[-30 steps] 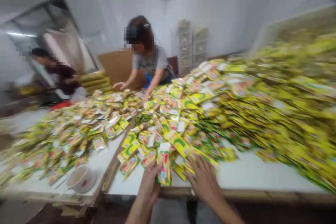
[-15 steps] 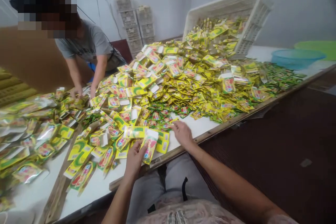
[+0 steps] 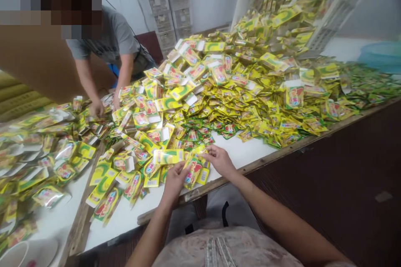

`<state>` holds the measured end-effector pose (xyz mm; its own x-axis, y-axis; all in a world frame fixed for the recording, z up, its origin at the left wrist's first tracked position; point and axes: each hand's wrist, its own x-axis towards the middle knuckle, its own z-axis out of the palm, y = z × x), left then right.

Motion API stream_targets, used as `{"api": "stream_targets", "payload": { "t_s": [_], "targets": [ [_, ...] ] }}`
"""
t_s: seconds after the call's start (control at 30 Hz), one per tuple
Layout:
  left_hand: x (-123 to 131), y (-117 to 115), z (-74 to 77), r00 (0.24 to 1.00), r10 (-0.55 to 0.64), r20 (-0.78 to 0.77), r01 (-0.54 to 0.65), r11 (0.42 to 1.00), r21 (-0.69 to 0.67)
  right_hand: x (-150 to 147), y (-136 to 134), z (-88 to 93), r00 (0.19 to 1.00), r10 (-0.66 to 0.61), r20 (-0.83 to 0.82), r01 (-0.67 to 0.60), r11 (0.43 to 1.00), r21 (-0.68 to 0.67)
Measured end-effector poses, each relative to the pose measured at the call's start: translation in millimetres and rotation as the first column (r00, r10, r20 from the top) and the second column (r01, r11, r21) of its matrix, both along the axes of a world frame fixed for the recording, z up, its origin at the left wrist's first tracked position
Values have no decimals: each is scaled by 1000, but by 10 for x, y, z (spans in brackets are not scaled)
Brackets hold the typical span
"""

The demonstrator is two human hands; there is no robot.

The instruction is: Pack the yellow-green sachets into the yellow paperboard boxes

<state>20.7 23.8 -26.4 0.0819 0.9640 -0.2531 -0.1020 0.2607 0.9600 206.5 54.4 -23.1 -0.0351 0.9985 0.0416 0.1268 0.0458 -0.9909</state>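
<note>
Near the table's front edge, my left hand is closed around a small yellow and green box with a red fruit picture. The box stands tilted, its top end pointing away from me. At that top end my right hand pinches a small yellow sachet. Whether the sachet's lower edge is inside the box is unclear. Just beyond both hands lie flat yellow boxes and a heap of yellow and green sachets.
A white plastic crate lies tipped at the back right, sachets spilling from it. Across the table a co-worker in a grey shirt reaches into the boxes. A wooden strip divides the table; a white tub is bottom left.
My right hand has come to the top of the box with the sachet. My left hand still holds the box. The view has shifted slightly down and left.
</note>
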Motion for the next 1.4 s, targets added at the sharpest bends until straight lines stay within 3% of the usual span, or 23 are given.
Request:
{"api": "stream_targets", "payload": {
  "t_s": [0.2, 0.33, 0.4, 0.6, 0.77, 0.93, 1.03, 1.17, 1.3, 1.4],
  "targets": [
    [-49, -50, 87, 992, -100, 76, 102, 995, -23, 31, -5, 121, 957, 165, 236, -173, 985, 10],
    [-82, -100, 156, 983, -88, 158, 103, 991, -88, 88, 80, 196, 907, 363, 215, -358, 932, -64],
    [-79, -111, 172, 981, -61, 186, 83, 990, -115, 94, 111, 234, 889, 403, 218, -395, 915, -77],
    [-16, -162, 158, 972, -13, 235, 41, 993, -115, 54, 69, 294, 804, 271, 530, -369, 925, 87],
    [7, -200, 186, 965, -27, 262, 49, 996, -78, 102, 57, 266, 792, 336, 510, -424, 903, 64],
    [-44, -140, 255, 976, -30, 216, 47, 996, -72, 1, 124, 360, 704, 441, 557, -494, 867, -62],
    [-78, -129, 285, 965, 15, 261, 11, 995, -97, -91, 102, 399, 725, 417, 548, -456, 887, -72],
    [-91, -122, 291, 956, 70, 286, -29, 989, -144, -107, 100, 324, 751, 383, 538, -434, 900, -36],
    [-60, -107, 275, 973, 36, 228, -17, 996, -84, -88, 77, 231, 764, 185, 618, -330, 935, 128],
    [-33, -80, 241, 978, -19, 206, 32, 998, -62, -95, 17, 237, 747, 261, 611, -403, 909, 104]
  ]
}}
